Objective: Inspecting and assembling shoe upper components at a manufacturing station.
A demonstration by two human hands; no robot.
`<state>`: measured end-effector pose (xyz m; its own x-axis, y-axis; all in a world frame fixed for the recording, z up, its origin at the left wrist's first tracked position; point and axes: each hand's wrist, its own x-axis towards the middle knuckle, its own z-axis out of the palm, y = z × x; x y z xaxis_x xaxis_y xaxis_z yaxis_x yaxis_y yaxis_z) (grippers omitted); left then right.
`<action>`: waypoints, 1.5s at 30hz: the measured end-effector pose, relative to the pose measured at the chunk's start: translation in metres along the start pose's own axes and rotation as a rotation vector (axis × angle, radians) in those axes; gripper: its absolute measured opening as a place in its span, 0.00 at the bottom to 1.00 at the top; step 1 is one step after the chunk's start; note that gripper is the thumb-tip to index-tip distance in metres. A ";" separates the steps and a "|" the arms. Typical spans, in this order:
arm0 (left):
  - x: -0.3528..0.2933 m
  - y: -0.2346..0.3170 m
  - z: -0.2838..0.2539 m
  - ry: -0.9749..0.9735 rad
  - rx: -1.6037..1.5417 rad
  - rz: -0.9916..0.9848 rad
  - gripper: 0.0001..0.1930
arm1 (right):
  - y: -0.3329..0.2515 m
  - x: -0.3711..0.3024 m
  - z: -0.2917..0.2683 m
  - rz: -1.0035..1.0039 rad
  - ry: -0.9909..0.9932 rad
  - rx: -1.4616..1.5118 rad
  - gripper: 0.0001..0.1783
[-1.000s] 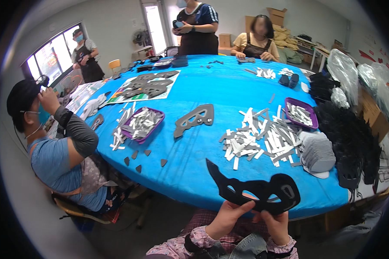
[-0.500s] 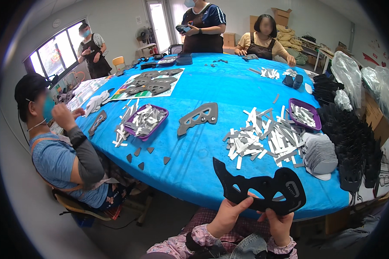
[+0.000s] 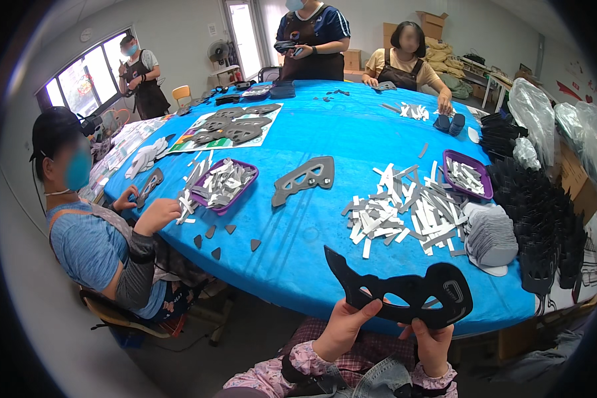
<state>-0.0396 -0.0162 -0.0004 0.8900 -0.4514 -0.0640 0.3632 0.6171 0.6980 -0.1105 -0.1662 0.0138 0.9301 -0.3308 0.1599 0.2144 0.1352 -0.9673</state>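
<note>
Both my hands hold up a black curved panel [image 3: 418, 284] with several cut-out holes, just above the table's near edge. My left hand [image 3: 343, 326] pinches its lower edge toward the left, thumb on the front face. Farther right, my right hand [image 3: 432, 343] grips the lower edge with its thumb in front. The fingers behind the panel are partly hidden. Beyond it lies a loose pile of white and grey strips [image 3: 378, 219], beside a stack of rounded grey pads [image 3: 492, 233]. A grey panel with similar cut-outs [image 3: 324, 167] rests flat near the table's middle.
A purple tray [image 3: 247, 192] of strips stands left of centre, another purple tray [image 3: 489, 191] at right. Small grey pieces [image 3: 255, 246] lie near the front edge. Black parts [image 3: 534, 232] are heaped at right. A co-worker [image 3: 89, 229] sits at left; others are across the blue table [image 3: 278, 265].
My hands and the black panel have barely moved. The co-worker at left has lowered a hand to the strips by the tray. The seated person across has reached to the dark pads.
</note>
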 end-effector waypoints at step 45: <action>0.002 -0.001 0.002 -0.038 0.018 0.009 0.07 | 0.002 -0.002 -0.009 -0.044 -0.017 -0.026 0.08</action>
<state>-0.0389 -0.0190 0.0009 0.8820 -0.4703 -0.0308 0.3499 0.6096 0.7113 -0.1145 -0.1735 0.0103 0.9250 -0.3198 0.2052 0.2474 0.0971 -0.9640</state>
